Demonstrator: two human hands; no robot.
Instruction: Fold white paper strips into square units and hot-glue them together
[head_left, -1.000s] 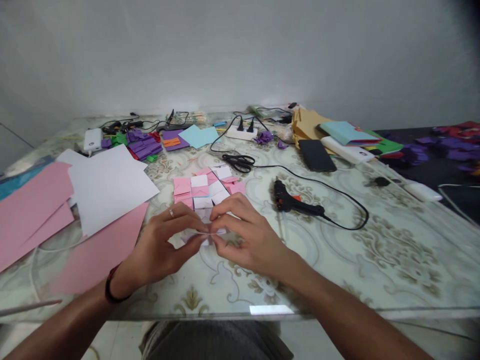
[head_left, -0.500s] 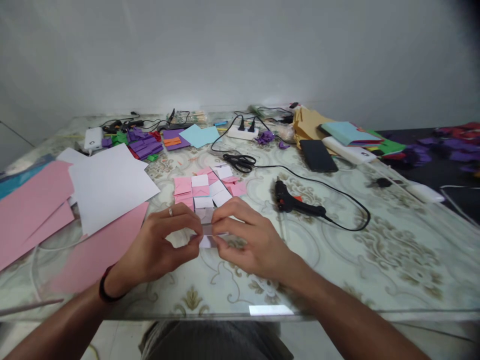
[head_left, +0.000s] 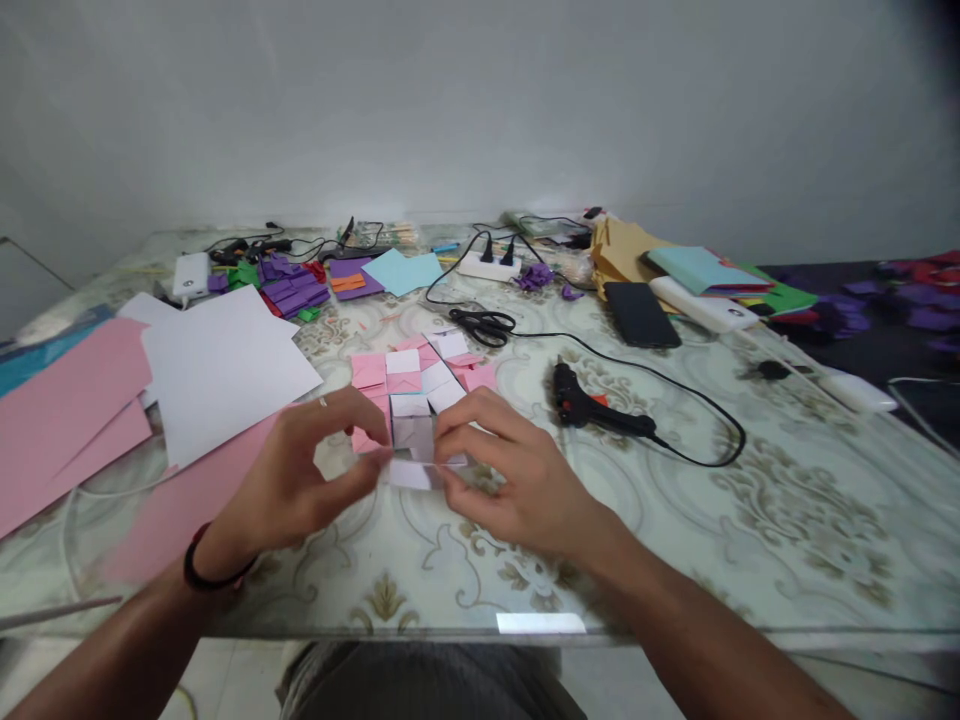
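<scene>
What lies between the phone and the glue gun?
The black cord crosses the patterned tabletop between the phone and the glue gun, in the head view.

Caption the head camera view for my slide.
Left hand and right hand pinch white paper near pink and white folded pieces.

The scene is lit by soft, rather dim, greyish light, and only faint shadows are cast. A bright white rectangle is reflected in the glossy tabletop near its front edge; the light's source is not shown. Slight blur is seen at the fingers of the left hand and right hand. The far-right items are softened, the upper right corner is darkened, and the view is stretched by wide-angle distortion towards the sides.
</scene>
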